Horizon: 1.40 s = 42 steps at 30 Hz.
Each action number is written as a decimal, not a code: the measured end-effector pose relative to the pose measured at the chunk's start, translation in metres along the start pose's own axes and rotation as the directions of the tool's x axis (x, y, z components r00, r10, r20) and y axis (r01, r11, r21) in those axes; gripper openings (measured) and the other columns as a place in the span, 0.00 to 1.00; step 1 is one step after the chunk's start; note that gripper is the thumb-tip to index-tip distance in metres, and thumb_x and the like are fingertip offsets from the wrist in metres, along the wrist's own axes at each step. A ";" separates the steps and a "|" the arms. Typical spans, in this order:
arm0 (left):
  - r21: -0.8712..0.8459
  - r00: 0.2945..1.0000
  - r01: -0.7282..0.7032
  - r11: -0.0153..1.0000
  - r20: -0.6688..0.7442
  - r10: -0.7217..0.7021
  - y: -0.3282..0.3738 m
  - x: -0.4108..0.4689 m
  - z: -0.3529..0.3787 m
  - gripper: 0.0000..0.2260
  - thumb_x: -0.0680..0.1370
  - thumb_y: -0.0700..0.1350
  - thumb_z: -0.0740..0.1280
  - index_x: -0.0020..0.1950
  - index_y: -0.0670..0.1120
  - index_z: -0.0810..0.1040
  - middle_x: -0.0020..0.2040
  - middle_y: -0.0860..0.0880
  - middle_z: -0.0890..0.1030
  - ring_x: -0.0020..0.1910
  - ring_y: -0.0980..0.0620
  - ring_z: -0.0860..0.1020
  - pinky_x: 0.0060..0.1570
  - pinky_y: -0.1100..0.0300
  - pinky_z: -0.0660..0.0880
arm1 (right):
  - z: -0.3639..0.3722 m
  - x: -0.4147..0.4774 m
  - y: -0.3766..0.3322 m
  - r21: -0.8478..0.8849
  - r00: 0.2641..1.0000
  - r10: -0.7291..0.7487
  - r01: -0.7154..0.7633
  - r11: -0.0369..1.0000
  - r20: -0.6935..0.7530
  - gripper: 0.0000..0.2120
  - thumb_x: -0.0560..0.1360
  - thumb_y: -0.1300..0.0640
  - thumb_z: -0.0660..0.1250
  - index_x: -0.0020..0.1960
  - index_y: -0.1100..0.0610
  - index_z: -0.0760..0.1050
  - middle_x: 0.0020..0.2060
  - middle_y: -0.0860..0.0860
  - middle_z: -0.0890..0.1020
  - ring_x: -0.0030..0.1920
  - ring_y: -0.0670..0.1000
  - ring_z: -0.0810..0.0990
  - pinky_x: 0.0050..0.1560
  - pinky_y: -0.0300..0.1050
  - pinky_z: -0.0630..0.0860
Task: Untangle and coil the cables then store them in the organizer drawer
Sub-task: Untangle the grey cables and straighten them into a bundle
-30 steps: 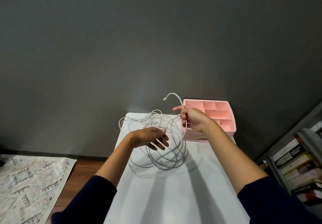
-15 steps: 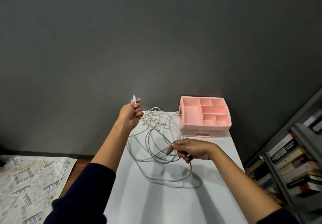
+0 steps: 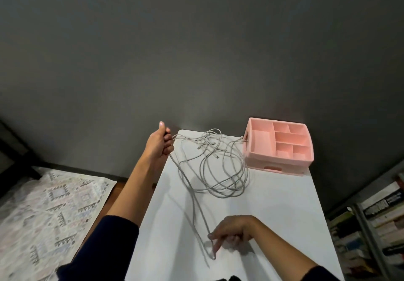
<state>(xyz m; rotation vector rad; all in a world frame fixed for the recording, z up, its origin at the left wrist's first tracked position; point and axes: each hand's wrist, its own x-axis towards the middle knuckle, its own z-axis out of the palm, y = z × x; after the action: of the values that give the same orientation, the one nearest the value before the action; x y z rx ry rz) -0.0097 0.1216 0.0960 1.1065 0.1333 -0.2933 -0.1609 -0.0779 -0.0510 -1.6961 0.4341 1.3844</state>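
Grips with the left hand (image 3: 159, 143), left of the middle of the frame, one end of a thin pale grey cable strand (image 3: 192, 195): fingers curled in a fist round it, thumb pointing up. Pinches with the right hand (image 3: 231, 230), low in the middle of the frame, the same strand further along, fingers bent down toward the white table top (image 3: 284, 215) (blurred here, so cannot tell exactly which fingers close on it).

Stretches between the two hands as a long narrow loop. Leads back into the tangled heap of thin pale grey cables (image 3: 220, 167), lying in loose overlapping rings on the table, middle of the frame, just beside the left wall of the pink plastic organizer box (image 3: 277, 162). Appears to reach that wall with one plug. Shows a drawer (image 3: 272, 168) low in the front, seemingly closed.

Should handle as light, soft and limp, with a rather slippery jacket; keeps no shape alone and catches easily on the other rings. Better to take hold near a plug end and let the length slide through a loose pinch. Better not to pull hard, since this may tighten a knot or strain the small connectors.
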 end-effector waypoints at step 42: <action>0.235 0.969 0.246 0.940 -0.058 -0.239 -0.070 -0.002 -0.001 0.16 0.80 0.52 0.62 0.61 0.41 0.69 0.53 0.39 0.76 0.53 0.41 0.79 0.43 0.49 0.81 | -0.017 -0.059 -0.080 0.024 0.524 -0.637 0.783 0.622 -0.565 0.14 0.74 0.67 0.68 0.59 0.61 0.79 0.35 0.46 0.79 0.35 0.41 0.75 0.40 0.30 0.72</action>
<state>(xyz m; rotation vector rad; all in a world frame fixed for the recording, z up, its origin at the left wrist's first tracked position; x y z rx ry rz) -0.0327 0.0941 0.0357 1.3379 0.2665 -0.5256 -0.1104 -0.0619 0.0351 -1.6879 0.1396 0.2184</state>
